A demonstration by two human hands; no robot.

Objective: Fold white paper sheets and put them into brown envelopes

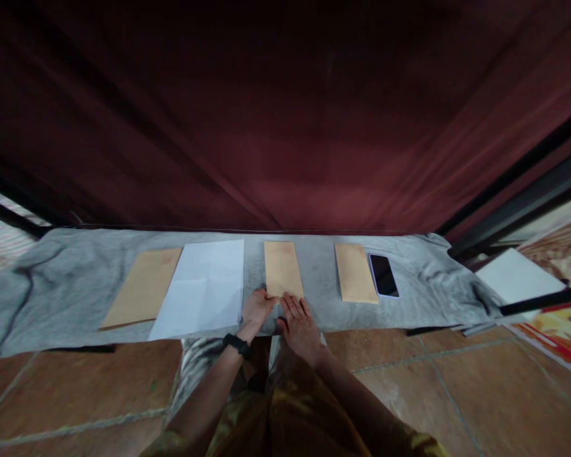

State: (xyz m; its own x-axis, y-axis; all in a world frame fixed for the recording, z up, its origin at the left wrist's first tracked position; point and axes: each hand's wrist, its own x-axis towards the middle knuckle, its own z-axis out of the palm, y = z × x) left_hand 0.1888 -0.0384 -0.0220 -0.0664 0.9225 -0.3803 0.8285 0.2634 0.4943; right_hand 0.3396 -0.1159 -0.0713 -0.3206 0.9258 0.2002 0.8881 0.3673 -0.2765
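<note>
A brown paper envelope (282, 266) lies upright in front of me on the grey cloth. At its near left corner my left hand (257, 307), with a dark band on the wrist, has its fingers curled in a pinch on the edge. My right hand (301, 325) lies with fingers stretched flat on the envelope's near edge, close beside the left. To the left is a stack of white paper sheets (202, 285), then a pile of larger brown envelopes (145, 287). Another brown envelope (356, 273) lies to the right, next to a phone (384, 276) with a dark screen.
The grey cloth (318, 279) covers a narrow bench-like surface. A dark red curtain (285, 127) hangs behind it. Dark metal bars (518, 181) stand at the right, near a white board (518, 276) and a colourful printed sheet (559, 330). Brown tiles (400, 387) cover the floor.
</note>
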